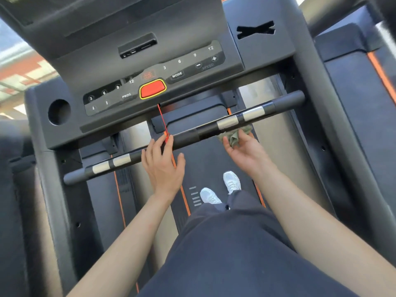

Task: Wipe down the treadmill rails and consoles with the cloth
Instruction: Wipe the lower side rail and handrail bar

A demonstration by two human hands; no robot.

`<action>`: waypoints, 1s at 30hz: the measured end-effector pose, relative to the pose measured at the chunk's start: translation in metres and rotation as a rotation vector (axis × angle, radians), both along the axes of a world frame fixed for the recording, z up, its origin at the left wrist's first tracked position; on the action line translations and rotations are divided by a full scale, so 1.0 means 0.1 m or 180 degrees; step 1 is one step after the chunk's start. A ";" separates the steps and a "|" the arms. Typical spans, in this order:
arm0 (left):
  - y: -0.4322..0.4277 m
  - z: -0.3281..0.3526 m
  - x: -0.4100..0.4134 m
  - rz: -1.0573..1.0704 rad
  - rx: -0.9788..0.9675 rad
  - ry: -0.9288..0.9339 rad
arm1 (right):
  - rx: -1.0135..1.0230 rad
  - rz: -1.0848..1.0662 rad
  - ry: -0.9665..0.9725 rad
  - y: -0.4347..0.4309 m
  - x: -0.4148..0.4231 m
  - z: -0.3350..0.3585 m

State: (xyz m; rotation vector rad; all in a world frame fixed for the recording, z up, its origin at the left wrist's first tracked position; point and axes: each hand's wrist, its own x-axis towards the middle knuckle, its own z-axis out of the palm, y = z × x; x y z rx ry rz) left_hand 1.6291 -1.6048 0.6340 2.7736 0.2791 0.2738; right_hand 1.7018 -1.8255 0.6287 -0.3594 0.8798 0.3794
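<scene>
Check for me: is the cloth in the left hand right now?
No. The green cloth is bunched in the right hand under the handlebar, while the left hand rests bare on the bar.

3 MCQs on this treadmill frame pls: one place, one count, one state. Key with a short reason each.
1. Where is the cloth?
A. on the console
B. under the front handlebar, in the right hand
C. on the belt

2. How many silver sensor plates show on the handlebar?
A. two
B. four
C. six

3. What is the left hand doing?
A. gripping the cloth
B. pressing the red stop button
C. resting open on the bar by the red safety cord

Key: 1 B, cloth bunched in the fingers below the bar; 2 B, a pair each side; 3 C, fingers flat, nothing held.
</scene>
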 end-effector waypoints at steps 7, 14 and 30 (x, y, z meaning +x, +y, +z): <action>-0.09 -0.05 -0.02 0.0112 0.0166 0.0047 | -0.0267 -0.0899 -0.0074 -0.73 0.19 0.04; -0.06 -0.02 0.06 0.0328 0.0221 -0.0216 | -0.0613 -0.0730 -0.0205 -0.69 0.11 0.12; 0.28 0.02 -0.12 -0.0166 -0.0436 -0.0126 | -0.2981 0.2475 -0.3268 0.43 -0.14 0.53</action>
